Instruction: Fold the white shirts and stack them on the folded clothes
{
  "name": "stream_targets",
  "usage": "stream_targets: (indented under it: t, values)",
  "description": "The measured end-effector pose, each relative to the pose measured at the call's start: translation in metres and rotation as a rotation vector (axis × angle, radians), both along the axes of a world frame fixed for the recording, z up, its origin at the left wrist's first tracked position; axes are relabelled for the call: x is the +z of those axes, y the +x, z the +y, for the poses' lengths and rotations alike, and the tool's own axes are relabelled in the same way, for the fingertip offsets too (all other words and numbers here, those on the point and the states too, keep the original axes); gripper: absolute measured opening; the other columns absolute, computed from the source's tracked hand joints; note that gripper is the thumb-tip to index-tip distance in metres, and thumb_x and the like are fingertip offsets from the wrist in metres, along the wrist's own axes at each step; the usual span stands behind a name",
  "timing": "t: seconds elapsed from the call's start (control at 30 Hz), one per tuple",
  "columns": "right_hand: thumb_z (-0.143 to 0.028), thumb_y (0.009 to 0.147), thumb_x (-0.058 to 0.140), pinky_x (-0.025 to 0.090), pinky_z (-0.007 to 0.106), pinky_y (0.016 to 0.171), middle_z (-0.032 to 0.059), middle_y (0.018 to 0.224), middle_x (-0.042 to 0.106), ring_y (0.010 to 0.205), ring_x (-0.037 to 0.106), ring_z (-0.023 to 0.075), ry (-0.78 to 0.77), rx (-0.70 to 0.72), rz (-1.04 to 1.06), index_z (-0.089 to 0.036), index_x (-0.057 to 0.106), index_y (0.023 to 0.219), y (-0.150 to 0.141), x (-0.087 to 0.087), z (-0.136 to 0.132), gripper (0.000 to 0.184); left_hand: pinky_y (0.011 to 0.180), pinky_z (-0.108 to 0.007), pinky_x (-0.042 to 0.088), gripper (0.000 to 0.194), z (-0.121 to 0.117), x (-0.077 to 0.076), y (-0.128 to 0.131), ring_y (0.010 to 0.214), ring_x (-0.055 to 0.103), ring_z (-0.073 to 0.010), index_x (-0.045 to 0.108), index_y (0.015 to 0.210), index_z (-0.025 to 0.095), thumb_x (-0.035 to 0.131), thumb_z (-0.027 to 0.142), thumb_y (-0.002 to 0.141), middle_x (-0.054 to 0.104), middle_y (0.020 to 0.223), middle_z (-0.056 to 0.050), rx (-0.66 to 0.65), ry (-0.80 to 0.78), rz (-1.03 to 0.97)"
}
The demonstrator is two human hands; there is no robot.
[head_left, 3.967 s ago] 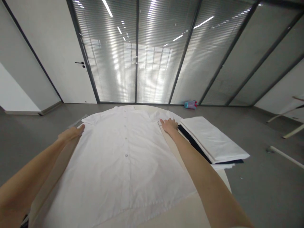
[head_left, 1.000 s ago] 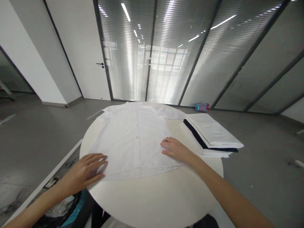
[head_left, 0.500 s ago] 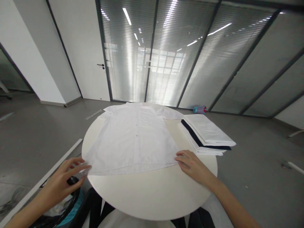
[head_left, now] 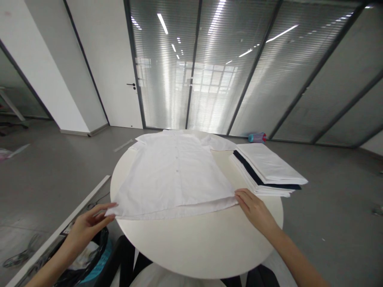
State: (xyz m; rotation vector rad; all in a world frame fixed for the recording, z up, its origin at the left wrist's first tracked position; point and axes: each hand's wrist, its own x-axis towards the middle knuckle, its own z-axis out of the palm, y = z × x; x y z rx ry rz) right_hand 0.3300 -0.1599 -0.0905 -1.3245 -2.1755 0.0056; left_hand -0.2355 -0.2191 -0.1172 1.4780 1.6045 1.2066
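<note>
At both lower corners of the white shirt (head_left: 176, 179), my left hand (head_left: 88, 224) and right hand (head_left: 255, 208) pinch fabric, shirt spread over round table (head_left: 194, 247), folded stack (head_left: 271, 163) near its right-side sleeve, blue bin (head_left: 101, 265) low left.

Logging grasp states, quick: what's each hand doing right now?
Left hand: closed, holding the white shirt by its near left corner.
Right hand: closed, holding the same shirt by its near right corner.

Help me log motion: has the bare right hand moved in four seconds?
Yes: across the round white table, the right hand came toward the camera, from farther back.
</note>
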Motion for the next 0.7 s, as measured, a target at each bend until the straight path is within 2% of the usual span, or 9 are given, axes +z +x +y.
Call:
stream_targets:
  t: [0.13,0.3,0.4,0.47,0.53,0.7]
  values:
    - [-0.027,0.098,0.045,0.056,0.043,0.092,0.0104,0.109,0.064,0.104,0.065,0.0253,0.002,0.040,0.049,-0.028,0.060,0.115,-0.001,-0.005,0.000,0.023,0.087,-0.033,0.060,0.039,0.002,-0.006,-0.003,0.095,0.072,-0.0245,0.077,0.097,0.027,0.080,0.055,0.070,0.075,0.101,-0.005,0.056,0.052,-0.014]
    - [-0.020,0.094,0.046,0.056,0.042,0.094,0.0111,0.121,0.056,0.109,0.064,0.0241,0.039,0.050,0.038,-0.028,0.059,0.118,0.003,-0.010,0.001,0.029,0.077,-0.028,0.060,0.036,0.004,-0.013,0.000,0.089,0.068,-0.0197,0.078,0.093,0.027,0.075,0.057,0.074,0.061,0.105,-0.006,0.091,0.238,0.131]
    - [-0.021,0.094,0.047,0.057,0.041,0.090,0.0113,0.115,0.057,0.103,0.066,0.0245,0.057,-0.008,0.033,-0.027,0.062,0.112,0.004,-0.009,0.001,0.024,0.070,-0.027,0.059,0.035,0.004,-0.013,0.005,0.083,0.065,-0.0174,0.079,0.091,0.027,0.072,0.057,0.077,0.055,0.108,-0.006,0.151,0.303,0.268]
    - [-0.022,0.094,0.048,0.057,0.041,0.088,0.0106,0.106,0.059,0.097,0.066,0.0246,0.060,-0.030,0.026,-0.026,0.062,0.104,0.005,-0.007,0.001,0.018,0.068,-0.028,0.058,0.035,0.003,-0.013,0.007,0.087,0.064,-0.0192,0.079,0.091,0.026,0.069,0.057,0.080,0.054,0.110,-0.006,0.166,0.354,0.375]
    - [-0.022,0.095,0.047,0.058,0.041,0.084,0.0094,0.101,0.059,0.092,0.066,0.0236,0.061,-0.030,0.019,-0.024,0.062,0.098,0.006,-0.006,0.000,0.015,0.070,-0.028,0.058,0.033,0.003,-0.012,0.006,0.093,0.064,-0.0210,0.078,0.093,0.026,0.065,0.055,0.084,0.056,0.113,-0.007,0.148,0.422,0.466]
    - [-0.016,0.097,0.044,0.055,0.038,0.087,0.0087,0.109,0.060,0.098,0.066,0.0216,0.060,0.030,-0.007,-0.022,0.060,0.098,0.007,-0.005,-0.002,0.017,0.093,-0.029,0.054,0.025,0.004,-0.013,-0.004,0.102,0.067,-0.0187,0.070,0.114,0.027,0.057,0.036,0.096,0.066,0.116,-0.004,-0.053,0.552,0.594]
